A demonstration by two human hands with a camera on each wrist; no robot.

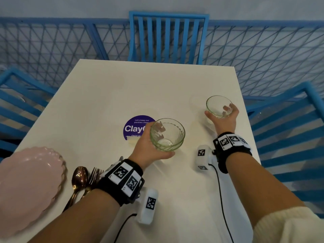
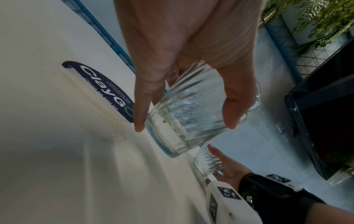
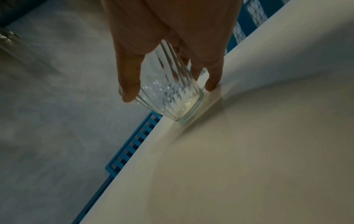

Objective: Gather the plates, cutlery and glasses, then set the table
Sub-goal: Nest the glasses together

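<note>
Each of my hands holds a clear ribbed glass over the white table (image 1: 108, 95). My left hand (image 1: 149, 151) grips one glass (image 1: 167, 135) near the table's middle; in the left wrist view this glass (image 2: 189, 115) hangs tilted just above the surface, with my left hand (image 2: 184, 127) curled round it. My right hand (image 1: 222, 118) grips the other glass (image 1: 218, 106) near the right edge. In the right wrist view that glass (image 3: 172, 95) has its base on the table, fingers (image 3: 212, 84) touching the top. A pink scalloped plate (image 1: 29, 186) lies at near left, with a copper spoon (image 1: 78, 179) and fork (image 1: 93, 176) beside it.
A round purple sticker (image 1: 135, 128) lies on the table behind the left glass. Blue slatted chairs stand at the far end (image 1: 168, 35), on the left (image 1: 22, 102) and on the right (image 1: 287, 130). A blue lattice fence (image 1: 263, 55) runs behind.
</note>
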